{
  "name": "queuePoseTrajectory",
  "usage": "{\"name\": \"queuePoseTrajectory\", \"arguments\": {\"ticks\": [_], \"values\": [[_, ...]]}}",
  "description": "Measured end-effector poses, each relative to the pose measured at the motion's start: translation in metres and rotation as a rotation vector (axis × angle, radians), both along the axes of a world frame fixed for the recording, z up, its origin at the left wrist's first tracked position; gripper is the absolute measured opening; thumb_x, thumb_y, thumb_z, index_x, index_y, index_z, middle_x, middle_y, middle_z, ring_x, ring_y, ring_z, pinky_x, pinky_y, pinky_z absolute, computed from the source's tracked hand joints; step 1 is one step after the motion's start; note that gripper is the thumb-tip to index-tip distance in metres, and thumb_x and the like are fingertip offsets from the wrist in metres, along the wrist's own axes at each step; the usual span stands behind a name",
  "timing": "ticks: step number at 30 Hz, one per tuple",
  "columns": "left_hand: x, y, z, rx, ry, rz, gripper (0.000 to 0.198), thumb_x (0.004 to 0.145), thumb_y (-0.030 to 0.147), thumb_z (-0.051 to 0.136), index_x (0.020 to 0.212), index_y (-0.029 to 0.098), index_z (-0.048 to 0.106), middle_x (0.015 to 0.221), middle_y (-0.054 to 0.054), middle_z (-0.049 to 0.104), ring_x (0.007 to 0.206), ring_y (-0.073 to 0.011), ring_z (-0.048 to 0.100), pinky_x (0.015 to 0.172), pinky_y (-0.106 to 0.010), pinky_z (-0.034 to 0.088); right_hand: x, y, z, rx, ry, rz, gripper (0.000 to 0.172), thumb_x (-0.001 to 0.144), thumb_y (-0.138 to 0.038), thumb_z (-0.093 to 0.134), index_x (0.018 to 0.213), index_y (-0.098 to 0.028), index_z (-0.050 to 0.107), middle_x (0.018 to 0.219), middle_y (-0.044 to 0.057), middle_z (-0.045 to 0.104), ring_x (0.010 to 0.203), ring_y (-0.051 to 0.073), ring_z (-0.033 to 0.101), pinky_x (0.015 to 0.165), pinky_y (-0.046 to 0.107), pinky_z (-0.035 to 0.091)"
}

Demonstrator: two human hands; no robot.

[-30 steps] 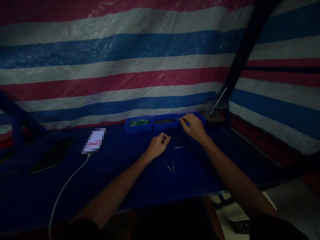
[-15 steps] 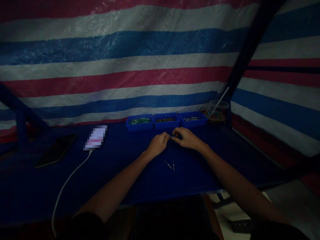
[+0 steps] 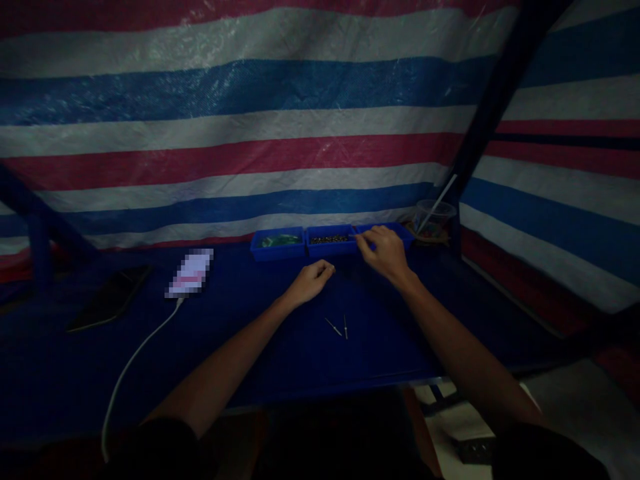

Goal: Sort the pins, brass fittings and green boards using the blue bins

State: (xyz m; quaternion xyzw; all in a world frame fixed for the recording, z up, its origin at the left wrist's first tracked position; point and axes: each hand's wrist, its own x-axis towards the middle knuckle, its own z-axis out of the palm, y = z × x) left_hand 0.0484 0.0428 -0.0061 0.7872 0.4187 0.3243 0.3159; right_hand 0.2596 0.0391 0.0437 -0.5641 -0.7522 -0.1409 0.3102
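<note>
My left hand (image 3: pixel 311 281) rests low over the blue table (image 3: pixel 280 360), thumb and fingers pressed together; whatever is in the pinch is too small to make out. My right hand (image 3: pixel 385 250) reaches in front of the right blue tray (image 3: pixel 407 235) and covers most of it. A thin metal pin (image 3: pixel 352 235) seems to stick out leftward from its closed fingertips, beside the middle blue tray (image 3: pixel 333 251), which contains many small brownish metal parts. Nearer me, two slim metal pins (image 3: pixel 345 328) with thicker ends, like blind rivets, lie on the table.
A left blue tray (image 3: pixel 277 253) holds a green plastic bag. Behind the right tray stands a clear cup (image 3: pixel 436 212) with a white stick. To the left are a lit phone (image 3: pixel 191 272) on a white cable (image 3: pixel 131 363) and a dark phone (image 3: pixel 110 298). Striped sheeting hangs behind.
My hands, which met over a small thing, are now apart. The right has moved up and forward to the trays; the left has shifted slightly left. The two pins stay on the table.
</note>
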Motion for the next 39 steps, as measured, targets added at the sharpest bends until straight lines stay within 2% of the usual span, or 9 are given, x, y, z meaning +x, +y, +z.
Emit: {"name": "queuePoseTrajectory", "arguments": {"ticks": [5,10,14,18,22,28,32,36,39], "values": [[-0.027,-0.019,0.026,-0.042,0.313,-0.416,0.025,0.078,0.034,0.066,0.098,0.019,0.062,0.085,-0.001,0.059,0.075,-0.0139,0.054,0.069,-0.027,0.042,0.039,0.014,-0.008,-0.068,0.090,-0.441,0.068,0.083,-0.065,0.042,0.119,-0.009,0.056,0.117,0.022,0.054,0.108,0.037,0.047,0.084,0.047,0.038],[-0.025,-0.037,0.032,0.042,0.559,-0.562,0.012,0.081,0.029,0.065,0.092,0.025,0.063,0.098,0.000,0.056,0.101,-0.0185,0.051,0.104,-0.042,0.027,0.035,0.005,-0.032,-0.236,0.037,-0.339,0.053,0.086,-0.057,0.043,0.110,-0.013,0.061,0.115,0.018,0.057,0.110,0.035,0.046,0.086,0.046,0.038],[-0.019,-0.031,0.022,0.052,0.556,-0.483,0.010,0.089,0.026,0.051,0.085,0.021,0.059,0.089,0.000,0.057,0.092,-0.0167,0.053,0.104,-0.042,0.027,0.011,-0.001,-0.028,-0.207,0.126,-0.020,0.038,0.089,-0.048,0.045,0.101,-0.016,0.064,0.102,0.011,0.063,0.101,0.025,0.052,0.087,0.038,0.039],[-0.021,-0.016,0.013,0.113,0.376,-0.234,0.030,0.094,0.029,0.034,0.077,0.017,0.055,0.079,-0.002,0.058,0.079,-0.0158,0.054,0.084,-0.031,0.040,-0.016,-0.018,-0.024,-0.311,0.086,0.363,0.030,0.086,-0.045,0.052,0.095,-0.018,0.062,0.083,0.004,0.064,0.081,0.017,0.056,0.074,0.030,0.040],[-0.023,-0.007,0.005,0.110,0.200,0.048,0.037,0.093,0.036,0.032,0.070,0.017,0.054,0.070,-0.002,0.058,0.069,-0.0158,0.054,0.068,-0.027,0.041,-0.040,-0.036,-0.027,-0.267,-0.092,0.430,0.020,0.087,-0.036,0.053,0.092,-0.018,0.061,0.084,0.004,0.064,0.081,0.017,0.055,0.074,0.031,0.036],[-0.017,-0.014,0.007,0.085,0.174,0.106,0.045,0.093,0.047,0.029,0.078,0.017,0.059,0.069,0.000,0.061,0.067,-0.0154,0.057,0.062,-0.025,0.039,-0.033,-0.035,-0.008,-0.066,-0.182,0.323,0.030,0.093,-0.033,0.039,0.081,-0.018,0.062,0.078,0.005,0.064,0.078,0.018,0.054,0.073,0.032,0.034],[-0.012,-0.036,0.019,0.045,0.435,-0.089,0.044,0.089,0.056,0.037,0.085,0.019,0.060,0.070,-0.001,0.061,0.063,-0.0156,0.057,0.057,-0.025,0.037,0.017,-0.012,0.010,0.112,-0.023,-0.105,0.040,0.095,-0.035,0.030,0.088,-0.015,0.064,0.087,0.011,0.065,0.086,0.022,0.056,0.078,0.034,0.037],[-0.005,-0.060,0.030,0.151,0.655,-0.230,0.037,0.077,0.054,0.060,0.094,0.021,0.059,0.089,-0.003,0.064,0.078,-0.0197,0.060,0.062,-0.027,0.040,0.058,0.005,0.000,-0.134,-0.048,-0.416,0.052,0.086,-0.053,0.046,0.112,-0.009,0.059,0.108,0.020,0.063,0.100,0.032,0.056,0.081,0.039,0.040],[0.000,-0.068,0.033,0.213,0.648,-0.265,0.030,0.080,0.037,0.061,0.106,0.022,0.056,0.103,-0.005,0.060,0.093,-0.0215,0.058,0.072,-0.030,0.044,0.054,0.005,-0.010,-0.332,-0.056,-0.256,0.050,0.087,-0.051,0.045,0.116,-0.012,0.058,0.109,0.016,0.064,0.099,0.028,0.059,0.081,0.036,0.042]]}}
